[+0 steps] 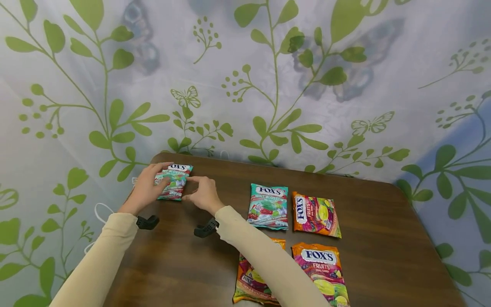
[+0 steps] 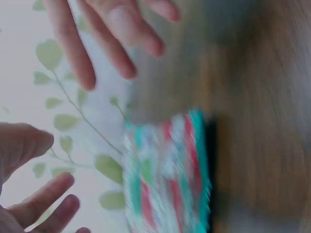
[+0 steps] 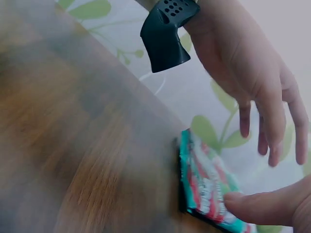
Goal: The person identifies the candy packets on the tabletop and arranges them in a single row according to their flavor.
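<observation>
A teal Fox's Mint Blossom candy bag (image 1: pixel 178 181) lies at the table's far left corner, between both hands. Over its left side my left hand (image 1: pixel 143 187) reaches with fingers spread, covering part of the print. Thumb and index finger apart, my right hand (image 1: pixel 206 194) is at the bag's right edge. The left wrist view shows the bag (image 2: pixel 167 174) blurred, with fingers in the air above it. In the right wrist view my right thumb (image 3: pixel 262 206) overlaps the bag (image 3: pixel 209 184); contact cannot be told. Neither hand visibly grips it.
A second Mint Blossom bag (image 1: pixel 268 207) lies mid-table, beside an orange Fox's Fruits bag (image 1: pixel 316 215). Nearer are another Fruits bag (image 1: pixel 321 273) and one (image 1: pixel 249 281) partly hidden by my right sleeve. A leaf-patterned curtain (image 1: pixel 245 106) hangs behind the wooden table (image 1: pixel 383 256).
</observation>
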`<action>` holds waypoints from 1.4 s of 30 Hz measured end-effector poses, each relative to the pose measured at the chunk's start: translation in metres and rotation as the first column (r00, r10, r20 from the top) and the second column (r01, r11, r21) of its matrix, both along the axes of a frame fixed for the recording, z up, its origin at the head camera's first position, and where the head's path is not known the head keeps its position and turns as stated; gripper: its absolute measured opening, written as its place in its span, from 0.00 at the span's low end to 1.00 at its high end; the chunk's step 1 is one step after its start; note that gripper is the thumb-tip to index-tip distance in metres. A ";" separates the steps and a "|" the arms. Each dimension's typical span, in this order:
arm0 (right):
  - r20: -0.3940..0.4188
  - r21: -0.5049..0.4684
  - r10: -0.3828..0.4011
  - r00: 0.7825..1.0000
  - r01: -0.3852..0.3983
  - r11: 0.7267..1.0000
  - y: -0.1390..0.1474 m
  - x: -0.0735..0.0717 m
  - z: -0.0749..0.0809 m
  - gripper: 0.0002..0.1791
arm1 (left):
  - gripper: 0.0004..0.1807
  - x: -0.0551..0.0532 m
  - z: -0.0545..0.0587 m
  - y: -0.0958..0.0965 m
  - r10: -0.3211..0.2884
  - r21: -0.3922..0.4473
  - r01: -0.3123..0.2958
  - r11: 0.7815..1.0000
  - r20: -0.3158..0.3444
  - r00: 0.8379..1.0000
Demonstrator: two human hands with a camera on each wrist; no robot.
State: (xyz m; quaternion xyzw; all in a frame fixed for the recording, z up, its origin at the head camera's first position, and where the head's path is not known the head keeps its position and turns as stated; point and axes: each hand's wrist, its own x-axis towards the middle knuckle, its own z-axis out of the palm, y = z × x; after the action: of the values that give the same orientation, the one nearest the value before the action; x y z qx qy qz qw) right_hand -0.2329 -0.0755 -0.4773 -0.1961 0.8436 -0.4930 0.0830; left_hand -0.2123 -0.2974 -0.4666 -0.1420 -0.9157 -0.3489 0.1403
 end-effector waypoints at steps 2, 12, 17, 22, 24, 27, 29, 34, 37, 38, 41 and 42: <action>0.006 0.017 0.026 1.000 -0.026 1.000 0.011 0.004 0.005 0.34 | 0.27 0.003 0.008 0.010 -0.025 0.036 0.024 0.999 0.032 0.999; 0.010 0.043 0.123 0.992 -0.123 0.991 0.065 0.042 0.015 0.35 | 0.35 0.026 0.028 0.045 -0.118 0.183 0.075 0.980 0.237 0.964; -0.010 0.028 0.126 0.992 -0.126 0.992 0.085 0.065 0.019 0.35 | 0.36 0.037 0.030 0.057 -0.171 0.222 0.121 0.968 0.221 0.960; -0.018 0.000 0.103 0.995 -0.103 0.995 0.106 0.083 0.019 0.36 | 0.35 0.052 0.026 0.069 -0.206 0.228 0.157 0.961 0.209 0.956; 0.002 -0.018 0.096 0.995 -0.096 0.995 0.115 0.090 0.020 0.36 | 0.34 0.057 0.024 0.073 -0.224 0.223 0.177 0.959 0.205 0.953; 0.019 -0.046 0.089 0.996 -0.089 0.995 0.128 0.100 0.022 0.36 | 0.33 0.064 0.022 0.079 -0.253 0.228 0.208 0.951 0.189 0.949; 0.021 -0.062 0.086 0.996 -0.084 0.995 0.136 0.106 0.023 0.36 | 0.31 0.067 0.020 0.082 -0.275 0.238 0.230 0.944 0.179 0.945; 0.028 -0.077 0.074 0.997 -0.072 0.994 0.157 0.116 0.025 0.38 | 0.30 0.075 0.015 0.095 -0.314 0.260 0.264 0.929 0.172 0.934; 0.016 -0.054 0.049 0.999 -0.049 0.997 0.172 0.118 0.025 0.40 | 0.30 0.079 0.008 0.106 -0.330 0.299 0.264 0.917 0.194 0.924; 0.015 -0.046 0.037 0.999 -0.036 0.998 0.176 0.119 0.025 0.40 | 0.30 0.079 0.005 0.110 -0.337 0.317 0.265 0.911 0.202 0.920; 0.002 -0.028 -0.011 1.000 0.011 1.000 0.189 0.118 0.027 0.39 | 0.31 0.080 -0.002 0.124 -0.359 0.347 0.269 0.898 0.226 0.906; -0.001 -0.025 -0.029 1.000 0.029 0.999 0.193 0.118 0.028 0.38 | 0.31 0.079 -0.004 0.128 -0.365 0.353 0.272 0.895 0.231 0.902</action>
State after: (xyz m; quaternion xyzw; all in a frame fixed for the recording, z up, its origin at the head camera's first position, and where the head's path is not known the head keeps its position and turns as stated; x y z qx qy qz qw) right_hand -0.1150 0.1178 -0.4497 -0.1851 0.8402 -0.5045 0.0730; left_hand -0.1334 -0.1695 -0.4702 -0.2145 -0.8232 -0.5245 -0.0349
